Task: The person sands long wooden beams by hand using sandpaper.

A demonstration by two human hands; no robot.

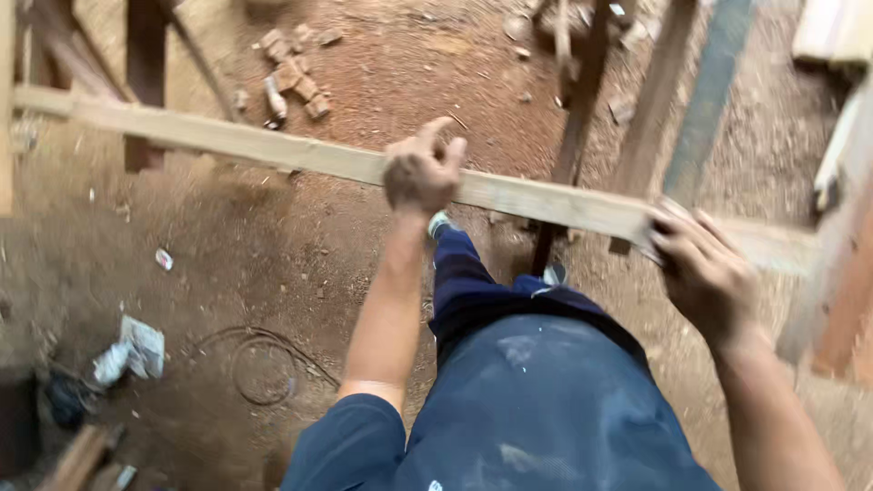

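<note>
A long pale wooden plank [255,144] runs across the view from the upper left down to the right, held in the air above a dirt floor. My left hand [422,169] is closed around its middle, fingers curled over the top edge. Further right, my right hand [702,265] grips the plank near its right end, with the fingers laid over the board. My dark blue trousers and shirt fill the lower middle of the view.
Reddish dirt floor with small wood offcuts [296,77] at the top. Upright timber posts [145,82] stand at the upper left, and leaning boards [705,100] at the upper right. A coil of wire [264,368] and crumpled litter [135,350] lie lower left.
</note>
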